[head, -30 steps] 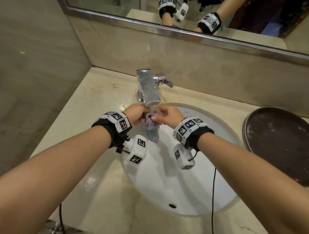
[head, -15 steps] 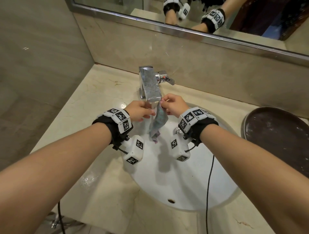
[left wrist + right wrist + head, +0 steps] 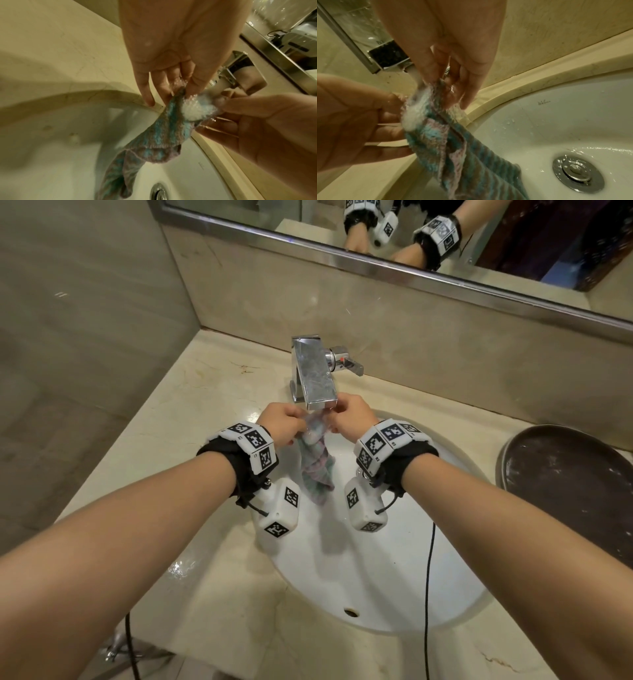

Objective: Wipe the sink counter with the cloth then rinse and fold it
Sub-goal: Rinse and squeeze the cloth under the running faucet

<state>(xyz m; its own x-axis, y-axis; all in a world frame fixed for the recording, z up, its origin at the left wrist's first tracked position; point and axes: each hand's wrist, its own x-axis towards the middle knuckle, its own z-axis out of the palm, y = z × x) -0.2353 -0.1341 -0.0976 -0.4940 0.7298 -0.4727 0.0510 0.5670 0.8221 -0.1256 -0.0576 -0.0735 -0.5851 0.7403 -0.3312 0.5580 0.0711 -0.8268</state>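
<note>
A wet blue, pink and grey striped cloth [image 3: 317, 463] [image 3: 159, 134] [image 3: 453, 148] hangs over the white sink basin [image 3: 376, 577], its top edge right under the chrome faucet [image 3: 313, 374] spout. Running water foams white on the cloth's top. My left hand [image 3: 286, 419] [image 3: 171, 86] pinches the top edge on the left. My right hand [image 3: 349, 414] [image 3: 452, 86] pinches it on the right. The cloth's lower part dangles free inside the basin, above the metal drain [image 3: 577, 174] [image 3: 158, 192].
The beige marble counter [image 3: 205, 412] surrounds the basin, with water drops near its front left. A dark round tray [image 3: 568, 487] sits on the counter at the right. A mirror [image 3: 445, 234] runs along the back wall. The faucet lever [image 3: 347, 364] points right.
Both hands have lifted the cloth from lower in the basin up under the spout and drawn its top edge apart. Water now foams on the cloth.
</note>
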